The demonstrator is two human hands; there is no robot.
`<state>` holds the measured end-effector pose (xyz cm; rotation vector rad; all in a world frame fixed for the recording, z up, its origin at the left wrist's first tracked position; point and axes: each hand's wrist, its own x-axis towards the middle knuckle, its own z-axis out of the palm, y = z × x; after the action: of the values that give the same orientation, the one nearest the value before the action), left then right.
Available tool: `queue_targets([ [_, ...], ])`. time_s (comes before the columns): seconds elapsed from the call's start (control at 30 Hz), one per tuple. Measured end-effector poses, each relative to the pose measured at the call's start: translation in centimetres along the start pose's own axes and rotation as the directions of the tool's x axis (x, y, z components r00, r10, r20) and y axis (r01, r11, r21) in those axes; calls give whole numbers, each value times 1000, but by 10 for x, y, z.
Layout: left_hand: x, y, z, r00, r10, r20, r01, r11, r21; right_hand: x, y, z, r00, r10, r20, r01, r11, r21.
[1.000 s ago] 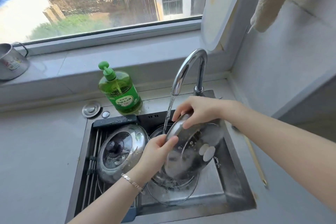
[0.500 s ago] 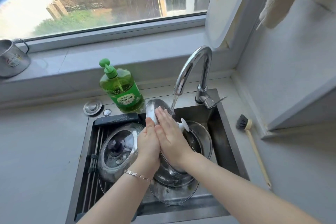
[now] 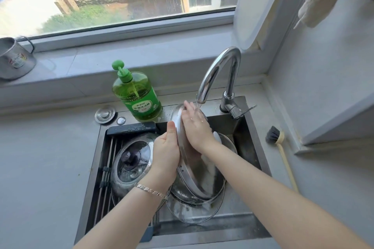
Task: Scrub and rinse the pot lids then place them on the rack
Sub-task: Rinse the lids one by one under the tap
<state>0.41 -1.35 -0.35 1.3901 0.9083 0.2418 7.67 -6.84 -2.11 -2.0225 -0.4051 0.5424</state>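
Observation:
A steel pot lid stands tilted on its edge in the sink, under the running faucet. My left hand holds its left rim, thumb up along the edge, with the fingers hidden behind the lid. My right hand lies flat on the lid's face with straight fingers, its fingertips near the top rim where the water falls. A glass lid with a dark knob rests on the roll-up rack over the sink's left side. More lids lie in the basin below.
A green soap bottle stands behind the sink, with a drain plug to its left. A brush lies on the counter to the right. A metal cup sits on the windowsill at the far left.
The steel lid has been turned up onto its edge. My right hand left the top rim, went flat on the lid's face, then slid up toward the water stream.

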Motion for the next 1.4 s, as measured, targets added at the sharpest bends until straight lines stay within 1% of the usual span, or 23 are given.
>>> queue_targets([
  [0.03, 0, -2, 1, 1000, 4, -7, -4, 1000, 10, 3, 0, 0, 999, 42, -17, -42, 999, 5],
  [0.07, 0, -3, 1, 1000, 9, -11, -9, 1000, 15, 0, -2, 3, 999, 23, -23, -24, 999, -40],
  [0.13, 0, -1, -1, 1000, 26, 4, -26, 1000, -3, -13, -6, 12, 992, -125, -5, 123, 982, -147],
  [0.17, 0, -1, -1, 999, 45, 17, -45, 999, -5, -18, -8, 12, 983, -182, 3, 180, 972, -150],
  [0.23, -2, 2, -3, 992, 114, 61, -114, 993, 7, -13, -12, 6, 985, -174, -19, 171, 980, -106],
  [0.3, -6, 3, -5, 972, 203, 118, -211, 976, 60, 3, -16, -6, 998, -1, -61, -2, 999, -43],
  [0.37, -13, 5, -7, 944, 282, 171, -305, 944, 128, 24, -15, -18, 973, 232, -10, -232, 972, 32],
  [0.4, -17, 7, -8, 928, 319, 192, -349, 925, 152, 33, -10, -24, 950, 310, 26, -311, 945, 98],
  [0.43, -20, 7, -9, 911, 355, 209, -392, 904, 171, 40, -4, -28, 922, 379, 72, -386, 900, 201],
  [0.5, -21, 7, -14, 888, 394, 237, -438, 882, 173, 51, 15, -35, 846, 510, 154, -525, 747, 408],
  [0.53, -19, 6, -17, 886, 405, 227, -442, 884, 152, 51, 27, -36, 824, 541, 170, -551, 693, 466],
  [0.6, -15, 7, -19, 916, 363, 170, -376, 925, 51, 48, 50, -36, 801, 563, 202, -582, 656, 481],
  [0.7, 0, 5, -24, 992, 123, 3, -121, 985, -125, 32, 73, -22, 789, 608, 92, -589, 704, 397],
  [0.77, 8, -1, -25, 996, -25, -86, 9, 983, -182, 19, 84, -7, 831, 555, 41, -537, 779, 325],
  [0.87, 11, -5, -23, 947, -155, -281, 102, 976, -194, 0, 91, 23, 873, 481, 76, -487, 856, 174],
  [0.97, 10, 1, -17, 897, -192, -398, 104, 968, -230, -25, 59, 36, 963, 251, 96, -257, 964, 67],
  [1.07, 13, 4, -18, 856, -241, -457, 138, 959, -248, -46, 34, 40, 997, -13, 81, 19, 996, -84],
  [1.13, 19, 8, -21, 821, -327, -467, 181, 926, -331, -60, 23, 37, 972, -223, 73, 233, 953, -194],
  [1.2, 25, 12, -25, 790, -390, -474, 206, 896, -394, -72, 23, 33, 884, -459, 93, 467, 851, -240],
  [1.23, 25, 16, -27, 780, -407, -475, 212, 886, -412, -73, 30, 30, 841, -535, 81, 538, 807, -244],
  [1.27, 24, 18, -29, 778, -411, -474, 205, 881, -427, -72, 39, 25, 828, -555, 74, 555, 796, -241],
  [1.3, 22, 22, -31, 778, -412, -474, 194, 875, -443, -70, 46, 18, 850, -524, 62, 523, 820, -232],
  [1.4, 20, 24, -32, 776, -400, -488, 156, 871, -467, -64, 55, 3, 947, -316, 52, 320, 932, -171],
])
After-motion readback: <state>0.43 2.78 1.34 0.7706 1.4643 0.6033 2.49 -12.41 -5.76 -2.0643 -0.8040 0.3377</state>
